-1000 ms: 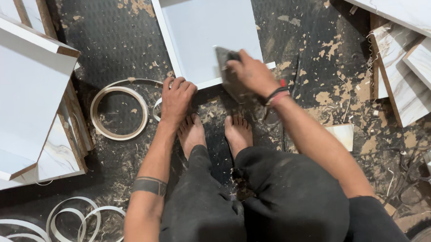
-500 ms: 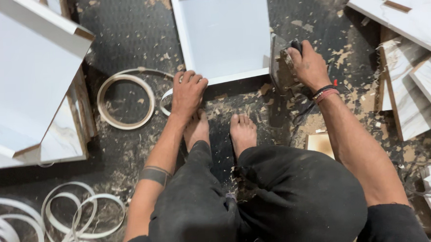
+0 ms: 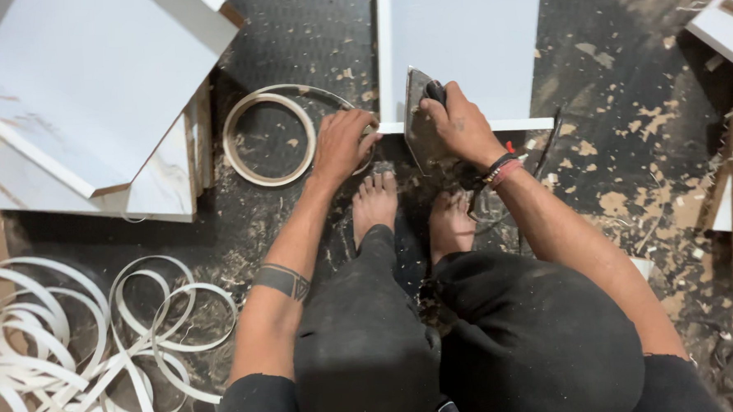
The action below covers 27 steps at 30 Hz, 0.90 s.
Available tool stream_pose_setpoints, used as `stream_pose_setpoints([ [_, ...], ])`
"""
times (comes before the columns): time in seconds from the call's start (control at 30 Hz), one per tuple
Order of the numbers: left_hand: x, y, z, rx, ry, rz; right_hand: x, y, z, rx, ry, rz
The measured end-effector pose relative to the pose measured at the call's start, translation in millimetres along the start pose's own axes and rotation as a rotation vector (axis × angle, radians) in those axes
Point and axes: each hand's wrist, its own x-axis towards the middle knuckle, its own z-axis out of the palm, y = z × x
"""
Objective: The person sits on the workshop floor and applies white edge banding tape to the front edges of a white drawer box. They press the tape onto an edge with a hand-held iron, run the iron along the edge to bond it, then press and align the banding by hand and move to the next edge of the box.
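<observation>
Right hand grips a flat dark blade against the near edge of the white panel on the floor; left hand, fingers curled, steadies that edge's left corner beside coiled edge tape; panel extends away from both.

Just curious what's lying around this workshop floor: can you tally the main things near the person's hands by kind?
White panel being worked on: 1
Flat metal tool in the right hand: 1
Rolled coil of edge strip by the left hand: 1
Loose tangle of white strip: 1
Total: 4
</observation>
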Motion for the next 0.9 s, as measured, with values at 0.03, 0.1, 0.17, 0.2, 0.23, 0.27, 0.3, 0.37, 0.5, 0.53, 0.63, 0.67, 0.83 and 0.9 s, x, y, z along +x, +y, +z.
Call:
stream_pose_setpoints([
  [0.03, -1, -2, -3, -0.033, 0.005, -0.011, 2, -5, 5, -0.002, -0.015, 0.004],
  [0.1, -1, -5, -6, -0.081, 0.019, -0.108, 4, -14, 12, -0.003, -0.032, 0.012],
  [0.17, 1, -8, -6, -0.112, 0.001, -0.191, 6, -21, 16, -0.005, -0.037, 0.014],
  [0.2, 2, -9, -5, -0.121, -0.024, -0.228, 6, -24, 17, -0.007, -0.037, 0.012],
  [0.23, 4, -11, -3, -0.128, -0.048, -0.266, 6, -26, 18, -0.008, -0.036, 0.008],
  [0.27, 6, -14, -1, -0.103, -0.063, -0.275, 6, -27, 18, -0.002, -0.034, -0.001],
  [0.3, 8, -16, 2, -0.079, -0.08, -0.284, 6, -28, 18, 0.003, -0.033, -0.01],
  [0.37, 11, -20, 9, -0.069, -0.109, -0.33, 6, -29, 17, 0.005, -0.033, -0.02],
  [0.5, 16, -27, 19, -0.105, -0.162, -0.449, 7, -31, 19, -0.018, -0.033, -0.023],
  [0.53, 17, -28, 20, -0.109, -0.174, -0.479, 7, -32, 20, -0.027, -0.036, -0.026],
  [0.63, 19, -28, 22, -0.092, -0.164, -0.478, 8, -33, 22, -0.034, -0.035, -0.046],
  [0.67, 20, -27, 22, -0.079, -0.169, -0.487, 8, -34, 22, -0.039, -0.036, -0.05],
  [0.83, 21, -19, 27, -0.004, -0.134, -0.488, 8, -34, 24, -0.057, -0.029, -0.073],
  [0.9, 21, -17, 29, -0.014, -0.118, -0.485, 9, -34, 25, -0.052, -0.027, -0.066],
])
